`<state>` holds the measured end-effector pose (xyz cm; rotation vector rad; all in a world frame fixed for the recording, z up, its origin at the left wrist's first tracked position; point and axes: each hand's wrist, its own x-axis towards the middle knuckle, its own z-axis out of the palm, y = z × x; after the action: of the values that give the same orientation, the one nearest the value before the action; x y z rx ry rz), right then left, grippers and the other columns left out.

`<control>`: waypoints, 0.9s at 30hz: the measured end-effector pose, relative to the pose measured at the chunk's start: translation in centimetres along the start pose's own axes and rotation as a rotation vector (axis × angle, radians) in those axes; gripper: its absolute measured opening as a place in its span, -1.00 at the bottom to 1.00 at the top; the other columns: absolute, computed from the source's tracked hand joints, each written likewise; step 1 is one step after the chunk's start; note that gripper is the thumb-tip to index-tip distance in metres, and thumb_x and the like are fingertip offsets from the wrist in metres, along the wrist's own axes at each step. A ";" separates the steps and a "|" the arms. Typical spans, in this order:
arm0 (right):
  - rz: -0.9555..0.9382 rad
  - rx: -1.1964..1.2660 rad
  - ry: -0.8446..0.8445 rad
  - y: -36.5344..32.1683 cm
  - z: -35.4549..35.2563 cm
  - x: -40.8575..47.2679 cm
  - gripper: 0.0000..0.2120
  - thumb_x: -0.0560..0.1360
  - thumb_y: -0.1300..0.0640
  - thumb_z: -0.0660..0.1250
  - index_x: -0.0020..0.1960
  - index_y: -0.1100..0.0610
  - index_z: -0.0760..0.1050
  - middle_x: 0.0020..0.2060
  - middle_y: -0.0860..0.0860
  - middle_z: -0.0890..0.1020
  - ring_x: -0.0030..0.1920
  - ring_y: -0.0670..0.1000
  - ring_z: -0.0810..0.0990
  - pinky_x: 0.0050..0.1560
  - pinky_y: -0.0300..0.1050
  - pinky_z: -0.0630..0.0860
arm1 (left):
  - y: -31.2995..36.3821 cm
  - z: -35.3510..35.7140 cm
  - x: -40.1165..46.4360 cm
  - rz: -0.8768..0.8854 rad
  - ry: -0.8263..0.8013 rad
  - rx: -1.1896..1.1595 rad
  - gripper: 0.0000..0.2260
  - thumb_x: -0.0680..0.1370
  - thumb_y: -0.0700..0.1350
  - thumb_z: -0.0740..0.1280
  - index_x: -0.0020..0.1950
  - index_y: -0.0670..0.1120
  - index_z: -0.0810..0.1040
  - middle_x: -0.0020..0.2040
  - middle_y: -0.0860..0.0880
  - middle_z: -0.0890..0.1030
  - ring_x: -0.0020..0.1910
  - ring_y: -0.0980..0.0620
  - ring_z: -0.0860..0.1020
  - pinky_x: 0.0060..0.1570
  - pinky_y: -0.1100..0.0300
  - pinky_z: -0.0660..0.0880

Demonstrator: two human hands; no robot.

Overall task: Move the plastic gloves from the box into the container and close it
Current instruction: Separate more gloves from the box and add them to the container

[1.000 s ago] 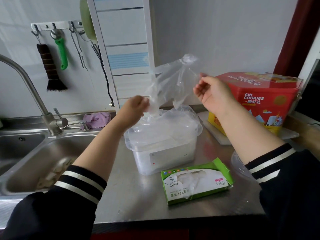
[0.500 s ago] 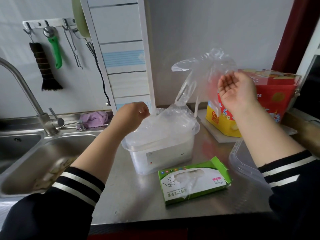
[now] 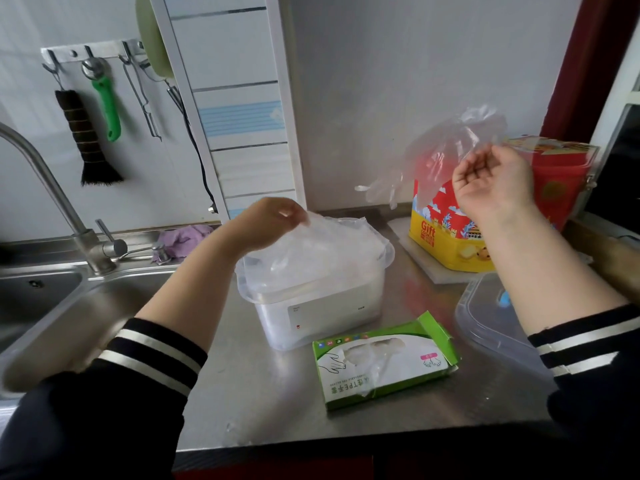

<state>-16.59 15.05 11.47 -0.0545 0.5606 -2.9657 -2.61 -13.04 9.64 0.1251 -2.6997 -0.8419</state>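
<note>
Head view: nearest the counter's (image 3: 277,403) front edge lies the green glove box (image 3: 384,362), its torn top opening showing clear plastic inside. To its right, by the counter's right edge, a clear lid (image 3: 491,327) lies flat, partly under the right forearm. Just behind the box stands the open container (image 3: 311,306), heaped with plastic gloves (image 3: 322,251) that rise above its rim. The left hand (image 3: 266,223) rests on the heap's left side, fingers curled down and pinching the film. Farther right, the right hand (image 3: 491,181) is raised above the counter, palm toward the camera, fingers curled around a single glove (image 3: 446,150) that hangs free in the air. Behind it, at the counter's back right corner, sits a red and yellow cookie tin (image 3: 450,244). A sink (image 3: 55,306) lies to the left.
</note>
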 end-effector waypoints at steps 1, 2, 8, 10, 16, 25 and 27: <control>0.002 0.007 0.006 -0.1 -0.1 0.1 -0.81 0.57 0.23 0.21 -0.22 0.17 0.47 -0.43 0.00 0.53 -0.45 -0.07 0.51 -0.36 -0.27 0.47 | 0.2 -0.4 0.0 0.015 0.044 -0.034 -0.81 0.61 -0.20 0.27 -0.13 0.02 0.59 -0.13 0.04 0.63 -0.20 0.20 0.55 -0.13 0.38 0.44; 0.005 0.010 0.009 -0.2 -0.2 0.2 -0.80 0.57 0.23 0.20 -0.21 0.16 0.47 -0.43 0.00 0.53 -0.44 -0.08 0.50 -0.36 -0.28 0.46 | 0.4 -0.8 0.1 0.026 0.087 -0.077 -0.81 0.62 -0.22 0.25 -0.12 -0.02 0.57 -0.18 0.06 0.62 -0.29 0.26 0.53 -0.21 0.42 0.42; 0.032 0.020 0.020 -0.2 -0.9 -0.3 -0.81 0.56 0.23 0.20 -0.21 0.16 0.48 -0.41 -0.01 0.52 -0.45 -0.09 0.48 -0.38 -0.29 0.43 | 0.0 -1.5 1.0 0.030 0.050 -0.323 -0.65 0.48 -0.50 0.13 -0.09 -0.09 0.54 -0.22 -0.07 0.52 -0.32 0.08 0.45 -0.25 0.25 0.44; 0.036 0.011 0.011 -0.3 -1.1 -0.5 -0.81 0.55 0.23 0.20 -0.22 0.15 0.47 -0.40 -0.02 0.51 -0.45 -0.10 0.46 -0.37 -0.29 0.41 | -0.5 -0.5 1.2 0.056 0.003 -0.235 -0.65 0.51 -0.47 0.16 -0.03 -0.08 0.59 -0.17 -0.04 0.57 -0.27 0.08 0.47 -0.26 0.29 0.41; 0.043 -0.066 -0.043 -0.4 -1.3 -1.1 -0.80 0.55 0.22 0.20 -0.23 0.12 0.48 -0.42 -0.04 0.49 -0.45 -0.11 0.43 -0.38 -0.29 0.38 | -2.5 2.3 1.5 0.194 -0.104 0.153 -0.57 0.58 -0.39 0.21 0.28 0.06 0.56 0.19 0.11 0.53 0.10 0.12 0.48 0.15 0.34 0.34; 0.123 -0.238 -0.246 0.8 1.5 -3.1 -0.84 0.55 0.14 0.22 -0.13 0.12 0.55 -0.28 -0.04 0.56 -0.31 -0.10 0.47 -0.25 -0.28 0.36 | -2.3 1.7 1.7 0.122 0.044 0.471 -0.55 0.53 -0.06 0.41 0.42 0.04 0.44 0.33 -0.04 0.51 0.31 -0.11 0.38 0.32 0.02 0.31; 0.127 -0.311 -0.305 1.3 2.8 -3.8 -0.84 0.54 0.12 0.23 -0.17 0.11 0.54 -0.23 -0.01 0.56 -0.23 -0.05 0.48 -0.18 -0.22 0.43 | -0.3 1.2 1.0 0.148 0.148 0.235 -0.43 0.47 0.13 0.43 0.43 0.01 0.41 0.36 -0.03 0.50 0.35 -0.04 0.39 0.35 0.05 0.31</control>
<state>-12.56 13.34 13.59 -0.4712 0.9310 -2.6485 -3.97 -12.80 8.81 0.0369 -2.6202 -0.4530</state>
